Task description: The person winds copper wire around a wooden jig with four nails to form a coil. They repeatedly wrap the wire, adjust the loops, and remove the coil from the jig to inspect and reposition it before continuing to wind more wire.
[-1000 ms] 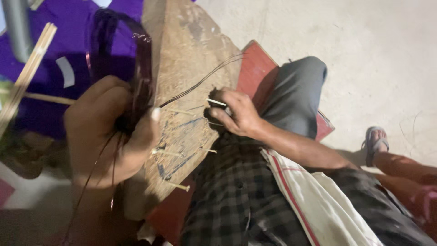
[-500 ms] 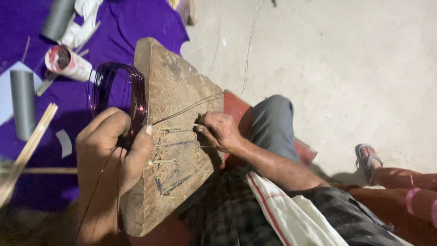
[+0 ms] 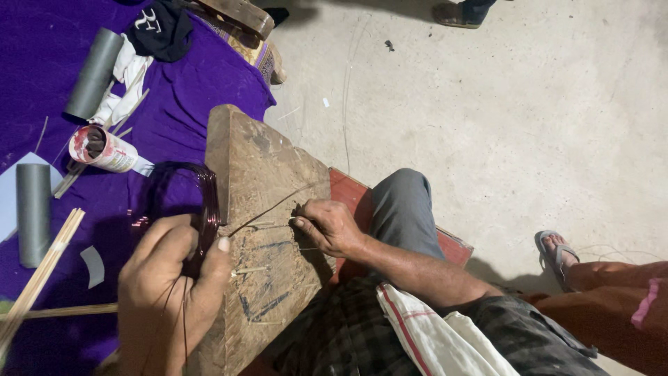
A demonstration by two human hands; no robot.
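Your left hand (image 3: pixel 170 278): grips wire coil (image 3: pixel 198 209) at wooden board's (image 3: pixel 268 174) left edge | right hand (image 3: pixel 327 226): pinches wire strand (image 3: pixel 268 209) near right edge | open concrete floor (image 3: pixel 501 118) beyond.

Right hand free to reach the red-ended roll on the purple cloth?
Probably not easily: the right hand is pinching wire on the wooden board, and the left hand with its wire coil sits between it and the roll.

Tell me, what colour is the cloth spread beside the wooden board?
Deep purple cloth, seen clearly in the head view.
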